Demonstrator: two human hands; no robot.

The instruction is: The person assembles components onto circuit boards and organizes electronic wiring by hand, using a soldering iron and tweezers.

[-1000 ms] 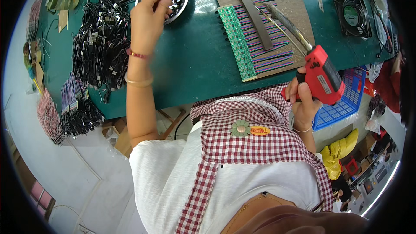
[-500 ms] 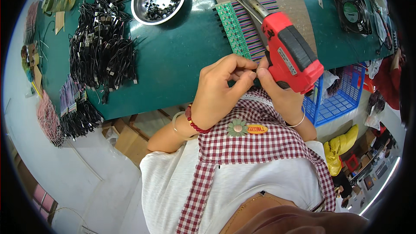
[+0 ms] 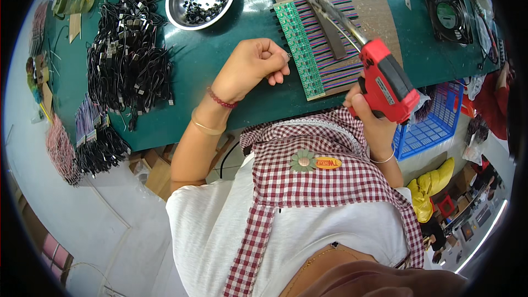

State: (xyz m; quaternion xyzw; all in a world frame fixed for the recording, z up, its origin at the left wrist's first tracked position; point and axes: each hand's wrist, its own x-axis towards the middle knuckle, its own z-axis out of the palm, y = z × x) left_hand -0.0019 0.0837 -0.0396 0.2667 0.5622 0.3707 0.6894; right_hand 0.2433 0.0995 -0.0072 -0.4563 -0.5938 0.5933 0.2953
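Observation:
My right hand [image 3: 371,124] grips a red and black soldering gun [image 3: 382,80] by its handle. Its long metal tip points up and away to the left, above a row of striped wires [image 3: 335,80]. These wires run right from a strip of small green circuit boards [image 3: 300,49]. Small black parts stick out along the strip's left edge. Beside that edge, my left hand [image 3: 256,66] is closed with fingertips pinched; what they hold, if anything, is too small to name. A flat metal bar [image 3: 322,16] lies across the wires, partly behind the soldering tip.
A metal bowl [image 3: 171,0] of small black parts stands at the back. Black cables [image 3: 126,60] with metal plugs lie heaped on the green table [image 3: 203,99] at left. A black fan [image 3: 446,15] sits at far right, above a blue crate [image 3: 426,129].
My hands were close together at the strip's near end. The left has moved away and to the left, the right with the soldering gun slightly right and nearer, uncovering the strip's near end.

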